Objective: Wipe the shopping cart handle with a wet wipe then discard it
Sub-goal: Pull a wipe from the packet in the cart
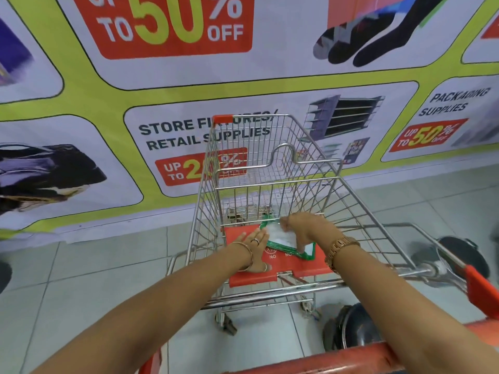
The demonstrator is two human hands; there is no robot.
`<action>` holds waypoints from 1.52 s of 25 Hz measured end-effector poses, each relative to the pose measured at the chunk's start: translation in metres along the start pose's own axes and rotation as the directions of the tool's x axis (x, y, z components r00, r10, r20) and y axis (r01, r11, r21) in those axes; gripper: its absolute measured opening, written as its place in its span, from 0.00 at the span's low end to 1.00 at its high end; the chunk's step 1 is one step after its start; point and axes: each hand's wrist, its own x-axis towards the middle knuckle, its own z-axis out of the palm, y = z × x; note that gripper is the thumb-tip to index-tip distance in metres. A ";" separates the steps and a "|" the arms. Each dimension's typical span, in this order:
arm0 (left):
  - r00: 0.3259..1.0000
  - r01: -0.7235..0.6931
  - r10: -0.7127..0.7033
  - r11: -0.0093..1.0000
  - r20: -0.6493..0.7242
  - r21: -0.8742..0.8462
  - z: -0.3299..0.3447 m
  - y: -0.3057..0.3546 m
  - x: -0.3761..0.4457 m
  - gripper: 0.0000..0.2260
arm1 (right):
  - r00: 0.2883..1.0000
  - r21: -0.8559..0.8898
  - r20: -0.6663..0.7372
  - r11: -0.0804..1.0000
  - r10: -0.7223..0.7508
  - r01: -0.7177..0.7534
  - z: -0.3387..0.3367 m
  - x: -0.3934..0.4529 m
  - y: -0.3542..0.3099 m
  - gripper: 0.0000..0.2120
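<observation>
Left hand [255, 251]: yours, flat and open, fingers spread, palm down on the red child-seat flap [283, 268] of the shopping cart [243, 171]; ring and bangle worn. Wet wipe pack [286, 241]: green-edged, white centre, lying on the flap just right of that hand, its near edge touching your fingertips. Right hand [307, 229]: yours, curled over the pack's far end, fingers pinching at its top; wristwatch worn. Red handle [324, 357]: below both forearms, untouched.
</observation>
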 end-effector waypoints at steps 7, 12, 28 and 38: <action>0.997 0.007 -0.007 1.000 0.081 -0.003 -0.002 0.004 -0.005 0.39 | 0.984 0.159 -0.176 0.987 0.005 0.024 -0.003 -0.001 0.003 0.11; 0.994 0.003 -0.007 1.000 0.113 0.031 -0.008 0.005 -0.013 0.39 | 0.966 0.379 -0.249 0.924 0.061 0.040 -0.017 -0.011 0.014 0.10; 0.995 0.003 -0.001 1.000 0.101 -0.022 -0.012 0.007 -0.020 0.40 | 0.942 0.465 -0.278 0.884 0.186 -0.037 -0.028 -0.025 0.011 0.22; 0.995 0.003 0.001 0.999 0.103 -0.044 -0.011 0.002 -0.015 0.39 | 0.907 0.549 -0.198 0.809 0.371 -0.210 -0.021 0.001 0.008 0.07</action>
